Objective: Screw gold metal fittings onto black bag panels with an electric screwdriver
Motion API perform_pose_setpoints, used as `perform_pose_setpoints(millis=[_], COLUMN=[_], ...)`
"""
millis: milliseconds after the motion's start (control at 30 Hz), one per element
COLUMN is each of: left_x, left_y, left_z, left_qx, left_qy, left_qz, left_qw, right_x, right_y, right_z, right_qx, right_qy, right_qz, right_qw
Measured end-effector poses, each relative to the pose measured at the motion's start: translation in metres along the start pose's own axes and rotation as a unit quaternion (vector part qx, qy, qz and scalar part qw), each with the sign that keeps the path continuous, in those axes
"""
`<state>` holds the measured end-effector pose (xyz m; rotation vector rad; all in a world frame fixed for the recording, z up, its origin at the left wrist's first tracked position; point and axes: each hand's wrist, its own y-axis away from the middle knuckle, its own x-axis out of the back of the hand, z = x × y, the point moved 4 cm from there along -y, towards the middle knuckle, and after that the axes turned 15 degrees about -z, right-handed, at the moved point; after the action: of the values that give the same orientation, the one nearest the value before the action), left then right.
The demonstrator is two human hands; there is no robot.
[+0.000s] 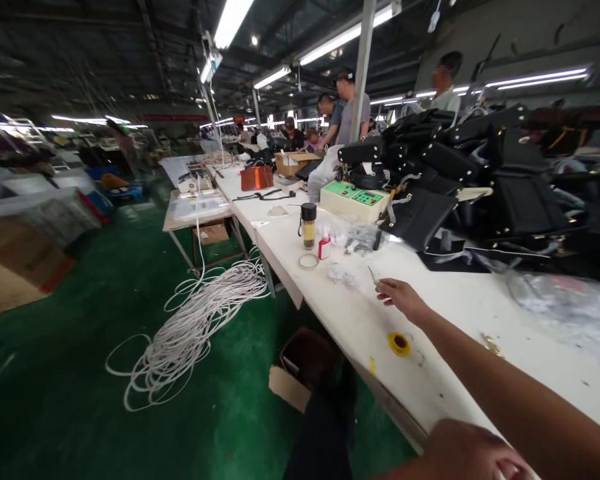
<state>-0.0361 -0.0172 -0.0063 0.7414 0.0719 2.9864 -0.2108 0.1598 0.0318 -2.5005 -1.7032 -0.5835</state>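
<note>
My right hand (400, 298) reaches over the white table (340, 313), its fingers pinched on a small thin tool (373, 275) with a fine pointed tip. A yellow tape roll (399, 344) lies on the table below that wrist. At the bottom edge my left hand (480, 453) is blurred and partly cut off, its fingers mostly hidden. Beyond the right hand stand a red and white bottle (324, 248) and a black-capped jar (309, 227), with a clear ring (309, 261) in front of them.
Black bags (455, 167) are heaped at the back right beside a green-topped machine (355, 200). Plastic wrapping (570, 307) lies at right. Coiled white cord (195, 327) and an open box (307, 360) are on the floor. Several people stand or sit farther back.
</note>
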Motion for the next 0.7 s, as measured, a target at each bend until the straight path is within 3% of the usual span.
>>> perform_pose_setpoints(millis=[200, 400, 533, 700], left_x=[0.010, 0.016, 0.018, 0.017], left_y=[-0.005, 0.000, 0.002, -0.001], left_z=[0.007, 0.015, 0.020, 0.022], left_qx=[-0.003, 0.015, -0.005, -0.011], left_qy=[-0.055, -0.069, -0.080, -0.082], left_qz=[-0.027, -0.010, 0.011, 0.027], left_qw=[0.998, 0.997, 0.997, 0.996], right_x=[-0.015, -0.027, -0.027, -0.014], right_y=[0.082, 0.161, 0.200, 0.232], right_z=[-0.042, -0.078, -0.087, -0.081], right_qx=[0.026, 0.047, 0.059, 0.073], right_qy=[-0.113, -0.285, -0.374, -0.426], right_qz=[-0.054, -0.072, -0.054, -0.044], right_qw=[0.992, 0.955, 0.924, 0.901])
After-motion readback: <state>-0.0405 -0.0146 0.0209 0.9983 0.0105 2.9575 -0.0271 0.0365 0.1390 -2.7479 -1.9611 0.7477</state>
